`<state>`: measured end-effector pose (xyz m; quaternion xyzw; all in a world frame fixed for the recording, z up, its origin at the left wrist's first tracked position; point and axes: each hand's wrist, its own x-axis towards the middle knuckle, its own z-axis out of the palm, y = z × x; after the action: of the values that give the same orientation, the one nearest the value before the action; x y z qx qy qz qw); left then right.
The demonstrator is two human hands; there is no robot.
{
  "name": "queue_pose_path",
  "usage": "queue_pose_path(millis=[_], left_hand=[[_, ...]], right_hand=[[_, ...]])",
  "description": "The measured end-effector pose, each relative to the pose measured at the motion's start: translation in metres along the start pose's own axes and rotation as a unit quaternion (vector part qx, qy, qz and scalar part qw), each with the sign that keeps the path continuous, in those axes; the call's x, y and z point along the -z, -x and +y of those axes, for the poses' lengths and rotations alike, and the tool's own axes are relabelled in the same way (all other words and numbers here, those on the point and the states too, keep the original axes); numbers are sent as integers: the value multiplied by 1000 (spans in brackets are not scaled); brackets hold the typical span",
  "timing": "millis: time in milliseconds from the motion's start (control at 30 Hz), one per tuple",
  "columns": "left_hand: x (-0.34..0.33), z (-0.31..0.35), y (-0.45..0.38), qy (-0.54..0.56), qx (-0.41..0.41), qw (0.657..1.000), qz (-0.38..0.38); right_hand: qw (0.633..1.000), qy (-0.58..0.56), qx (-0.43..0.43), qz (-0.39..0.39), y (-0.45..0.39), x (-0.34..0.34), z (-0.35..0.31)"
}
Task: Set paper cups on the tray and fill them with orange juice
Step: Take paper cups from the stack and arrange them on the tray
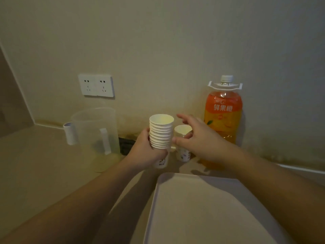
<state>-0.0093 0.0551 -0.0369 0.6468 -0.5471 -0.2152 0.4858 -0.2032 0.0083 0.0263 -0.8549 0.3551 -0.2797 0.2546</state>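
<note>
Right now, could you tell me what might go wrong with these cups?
The left hand holds the tall cup stack low, so its top could tip. The right hand is around a single cup beside the juice bottle; a wide swing to the tray might knock it.

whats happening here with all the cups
A person is setting out paper cups. The left hand grips a stack of paper cups above the counter, while the right hand holds a single cup just beside the stack, seemingly pulled from it. The tray in front has no cups on it yet. The orange juice bottle stands capped by the wall, untouched.
</note>
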Motion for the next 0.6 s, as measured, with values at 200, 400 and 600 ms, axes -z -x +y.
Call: queue_pose_path(millis=[200,400,600], left_hand=[[9,28,49,-51,-44,994,-82],[-3,43,76,0,-77,993,-89],[-26,58,85,14,-98,992,-74]], right_hand=[[999,-23,-21,-8,11,8,-22],[996,-79,-50,-14,42,11,-27],[995,-75,-68,8,63,19,-12]])
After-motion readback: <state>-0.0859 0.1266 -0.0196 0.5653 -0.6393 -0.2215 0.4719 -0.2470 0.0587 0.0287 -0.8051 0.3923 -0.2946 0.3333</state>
